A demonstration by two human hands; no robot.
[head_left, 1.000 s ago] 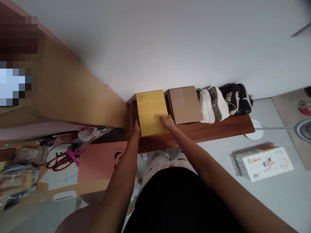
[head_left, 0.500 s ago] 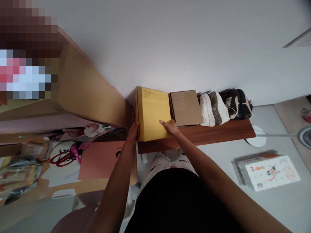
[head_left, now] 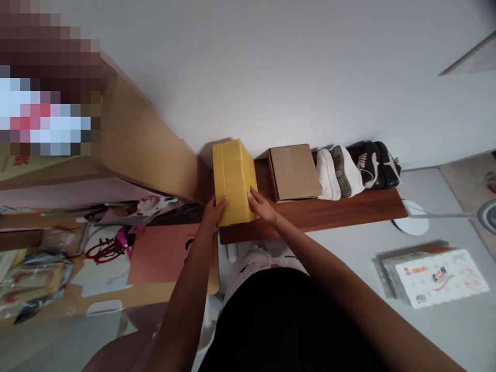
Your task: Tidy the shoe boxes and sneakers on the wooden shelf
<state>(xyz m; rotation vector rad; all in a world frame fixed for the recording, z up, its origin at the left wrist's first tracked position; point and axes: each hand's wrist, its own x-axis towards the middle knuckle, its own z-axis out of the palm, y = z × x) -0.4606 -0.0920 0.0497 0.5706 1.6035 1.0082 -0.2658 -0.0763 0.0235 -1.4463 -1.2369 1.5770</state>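
A yellow box [head_left: 234,175] is tilted on its side at the left end of a dark wooden shelf [head_left: 333,212]. My left hand [head_left: 217,211] grips its near left corner, thumb on the yellow face. On the box's right side, my right hand [head_left: 262,204] holds it with thumb and fingers against the surface. A brown cardboard box [head_left: 295,173] sits to the right, apart from the yellow one. Beyond it stand white shoes [head_left: 328,173] and black shoes [head_left: 370,164].
On the left is a desk [head_left: 155,298] with a pink folder [head_left: 158,256], red-handled scissors [head_left: 104,250] and plastic packets [head_left: 34,279]. A white tissue pack [head_left: 444,278] lies on the floor at right. A wall rises behind the shelf.
The yellow box has turned from lying with its broad face up to a tilted stance, opening a gap beside the brown box. My right hand moved left, and my left thumb came onto the box.
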